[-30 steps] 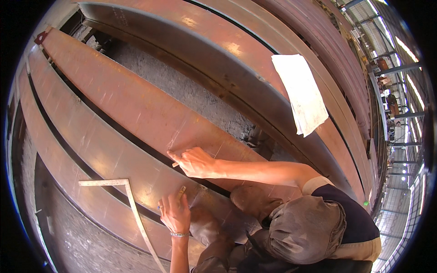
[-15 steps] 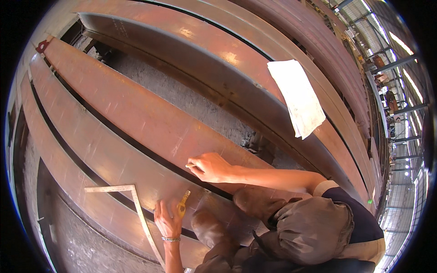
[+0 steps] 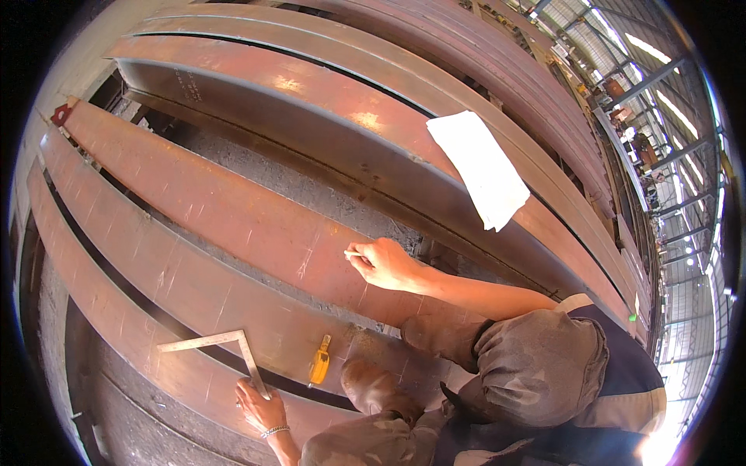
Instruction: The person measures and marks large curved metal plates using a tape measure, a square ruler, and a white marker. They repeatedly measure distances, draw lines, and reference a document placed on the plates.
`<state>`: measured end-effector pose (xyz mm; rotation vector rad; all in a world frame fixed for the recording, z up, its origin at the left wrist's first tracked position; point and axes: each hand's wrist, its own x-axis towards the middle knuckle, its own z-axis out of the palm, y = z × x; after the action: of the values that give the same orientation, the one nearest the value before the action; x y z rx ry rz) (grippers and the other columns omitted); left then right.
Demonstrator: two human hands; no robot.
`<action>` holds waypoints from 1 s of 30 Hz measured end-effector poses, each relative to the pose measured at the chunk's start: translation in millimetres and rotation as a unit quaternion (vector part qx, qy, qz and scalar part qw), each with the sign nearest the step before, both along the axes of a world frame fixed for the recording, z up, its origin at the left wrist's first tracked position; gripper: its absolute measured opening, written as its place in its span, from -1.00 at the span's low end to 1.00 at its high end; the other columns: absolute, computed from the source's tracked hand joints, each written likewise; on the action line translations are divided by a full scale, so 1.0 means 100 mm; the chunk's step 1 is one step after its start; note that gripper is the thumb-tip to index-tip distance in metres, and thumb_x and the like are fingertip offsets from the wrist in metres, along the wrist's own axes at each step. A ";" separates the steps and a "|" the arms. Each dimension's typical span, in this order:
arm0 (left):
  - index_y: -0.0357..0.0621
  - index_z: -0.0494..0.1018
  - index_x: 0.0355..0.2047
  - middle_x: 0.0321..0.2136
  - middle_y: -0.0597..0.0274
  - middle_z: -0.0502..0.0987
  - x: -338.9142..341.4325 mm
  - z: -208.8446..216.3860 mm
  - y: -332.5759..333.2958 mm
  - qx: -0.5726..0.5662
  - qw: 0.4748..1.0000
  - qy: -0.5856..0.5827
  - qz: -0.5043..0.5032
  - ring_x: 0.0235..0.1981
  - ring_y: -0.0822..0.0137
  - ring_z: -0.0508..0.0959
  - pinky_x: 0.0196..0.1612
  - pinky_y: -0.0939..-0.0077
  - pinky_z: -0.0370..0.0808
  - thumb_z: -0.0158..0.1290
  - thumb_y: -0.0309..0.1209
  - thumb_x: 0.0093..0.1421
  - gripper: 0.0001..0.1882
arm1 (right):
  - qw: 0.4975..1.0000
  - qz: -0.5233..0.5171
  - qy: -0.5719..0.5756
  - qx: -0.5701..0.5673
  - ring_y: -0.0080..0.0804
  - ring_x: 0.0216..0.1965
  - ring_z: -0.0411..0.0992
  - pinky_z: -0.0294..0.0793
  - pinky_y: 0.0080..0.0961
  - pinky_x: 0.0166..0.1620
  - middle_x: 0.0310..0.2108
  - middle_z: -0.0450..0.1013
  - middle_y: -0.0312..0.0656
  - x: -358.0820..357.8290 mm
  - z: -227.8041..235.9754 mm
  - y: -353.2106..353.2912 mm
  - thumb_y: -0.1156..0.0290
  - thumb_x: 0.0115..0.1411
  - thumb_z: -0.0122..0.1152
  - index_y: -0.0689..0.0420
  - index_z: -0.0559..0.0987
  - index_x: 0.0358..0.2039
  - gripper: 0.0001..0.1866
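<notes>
My right hand [image 3: 386, 264] is closed in a pinch round a short whitish stick [image 3: 352, 254], like chalk, above the reddish steel beam [image 3: 256, 217]. Faint white lines mark that beam. Lower left, my left hand [image 3: 260, 408] grips the long arm of a metal L-shaped square [image 3: 203, 342]. Its short arm lies across the nearest beam [image 3: 155, 334] and the gap beside it. Between my hands a yellow tool [image 3: 319, 363] with a metal-looking end rests on the middle beam; its exact kind is unclear.
Folded white paper sheets [image 3: 480, 167] lie on a farther beam. Long dark gaps separate the beams. My bent knee [image 3: 540, 365] and boots [image 3: 439, 338] are close to my hands. A small red object [image 3: 61, 115] sits at the far left beam end.
My left hand has left the yellow tool's side and taken hold of the square. The right hand has moved slightly farther over the reddish beam with the stick. The view has shifted.
</notes>
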<state>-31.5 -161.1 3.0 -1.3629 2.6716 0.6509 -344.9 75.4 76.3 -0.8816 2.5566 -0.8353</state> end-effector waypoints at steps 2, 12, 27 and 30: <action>-0.14 0.34 -0.11 -0.20 -0.04 0.49 -0.01 -0.05 -0.01 -0.012 1.000 -0.009 -0.009 -0.14 -0.15 0.54 -0.05 -0.01 0.47 0.27 -0.55 -0.12 -0.48 | 1.000 -0.021 -0.015 -0.003 0.01 -0.60 0.51 0.42 -0.14 -0.50 -0.59 0.50 0.06 0.03 0.10 -0.02 0.38 0.30 0.16 0.17 0.63 -0.26 -0.84; -0.27 0.48 -0.21 -0.27 0.03 0.51 -0.07 -0.18 -0.19 0.077 0.983 0.167 0.011 -0.33 0.09 0.59 -0.31 0.22 0.54 0.16 -0.51 0.02 -0.72 | 0.998 0.000 -0.036 -0.050 0.02 -0.59 0.48 0.38 -0.15 -0.48 -0.57 0.49 0.04 0.34 0.44 -0.09 0.38 0.31 0.16 0.16 0.63 -0.24 -0.85; -0.20 0.49 0.15 -0.30 0.24 0.56 -1.13 1.95 -0.69 0.075 0.856 0.507 0.066 -0.35 0.44 0.59 -0.26 0.55 0.56 -0.12 -0.21 0.49 -0.59 | 0.985 0.032 -0.098 -0.139 -0.05 -0.52 0.51 0.43 -0.19 -0.41 -0.48 0.50 0.11 0.50 0.72 -0.59 0.25 0.35 0.19 0.19 0.64 -0.15 -0.73; -0.35 0.42 0.16 -0.19 0.08 0.57 -1.51 2.13 -0.53 0.213 0.764 0.603 0.085 -0.18 0.19 0.65 -0.04 0.35 0.61 -0.09 -0.15 0.49 -0.51 | 0.972 0.084 -0.097 -0.196 -0.12 -0.40 0.53 0.45 -0.22 -0.33 -0.37 0.53 0.05 0.45 0.78 -0.58 0.17 0.32 0.25 0.18 0.65 -0.15 -0.69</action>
<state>-182.5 -214.2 216.3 -1.2239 2.6676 2.7307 -300.0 17.1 154.3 -1.0510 2.1495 -1.3259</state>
